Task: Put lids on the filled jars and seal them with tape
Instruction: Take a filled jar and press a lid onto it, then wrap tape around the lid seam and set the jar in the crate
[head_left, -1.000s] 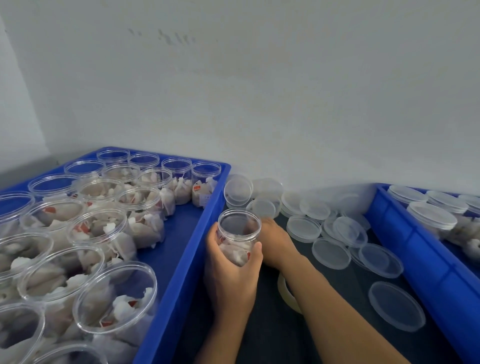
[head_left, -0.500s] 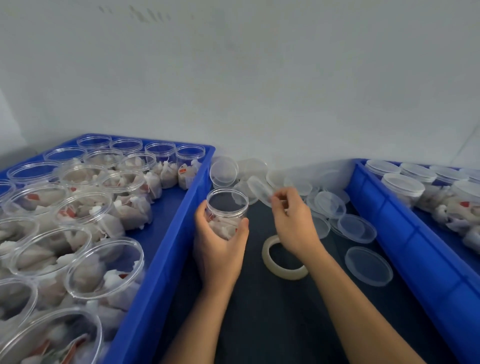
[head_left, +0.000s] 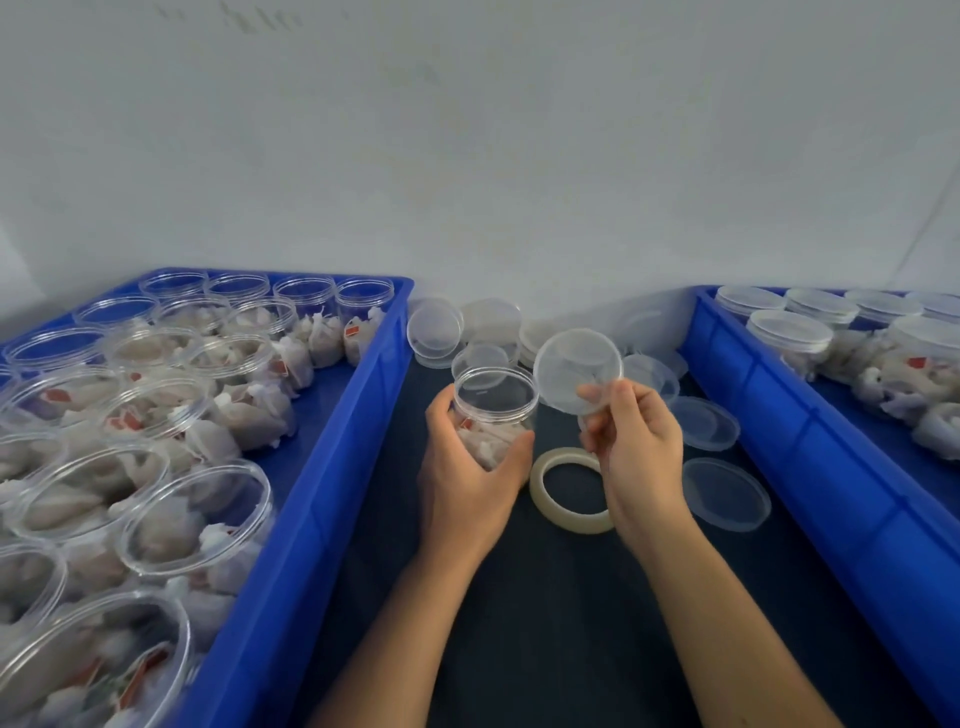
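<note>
The left hand grips 1 clear round plastic jar, filled with white sachets and standing open on the dark work surface between 2 trays. The right hand pinches 1 translucent round plastic lid by its lower edge, tilted and held just beside the jar mouth, not yet seated. A roll of clear tape lies flat on the surface near both hands, untouched. The blue plastic tray on the left holds many filled jars, all without lids. The blue plastic tray on the right holds several jars with lids on; whether they are taped cannot be told. Loose spare lids lie scattered between the trays. Judgement: the task is well short of complete; the jar in hand needs capping and taping, and most jars remain open.
</note>
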